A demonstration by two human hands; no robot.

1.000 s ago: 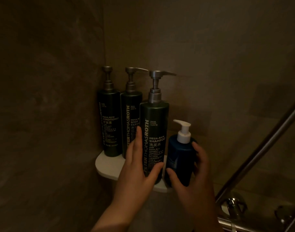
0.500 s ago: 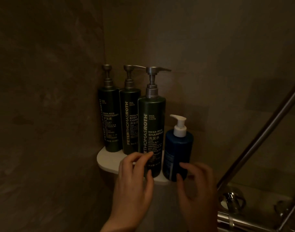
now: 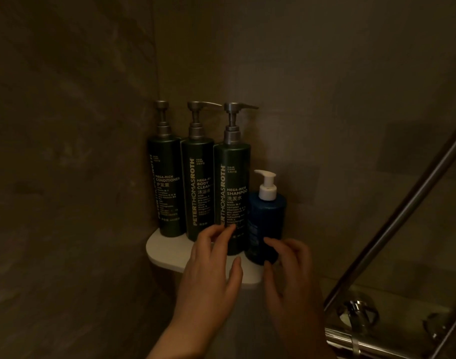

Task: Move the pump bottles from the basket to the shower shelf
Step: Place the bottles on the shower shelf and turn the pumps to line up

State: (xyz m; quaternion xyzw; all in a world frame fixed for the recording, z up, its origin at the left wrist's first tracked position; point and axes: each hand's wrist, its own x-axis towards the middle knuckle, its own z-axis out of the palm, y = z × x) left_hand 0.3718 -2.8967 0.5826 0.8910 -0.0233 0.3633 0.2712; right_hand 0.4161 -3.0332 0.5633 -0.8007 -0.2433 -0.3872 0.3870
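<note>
Three tall dark green pump bottles stand upright on the white corner shower shelf (image 3: 164, 251): conditioner (image 3: 166, 187) at the left, body cleanser (image 3: 197, 193) in the middle, shampoo (image 3: 232, 195) in front right. A short blue bottle with a white pump (image 3: 267, 216) stands at the shelf's right end. My left hand (image 3: 211, 270) hovers in front of the shampoo bottle's base, fingers spread, fingertips just at it. My right hand (image 3: 291, 273) is open in front of the blue bottle's base, holding nothing. The basket is out of view.
Dark stone walls meet in the corner behind the shelf. A slanted metal rail (image 3: 403, 218) runs up at the right. Chrome shower fittings (image 3: 359, 317) sit at the lower right below it.
Both hands have let go of the shampoo and blue bottles and drawn back and down from them. The bottles stay upright on the shelf.
</note>
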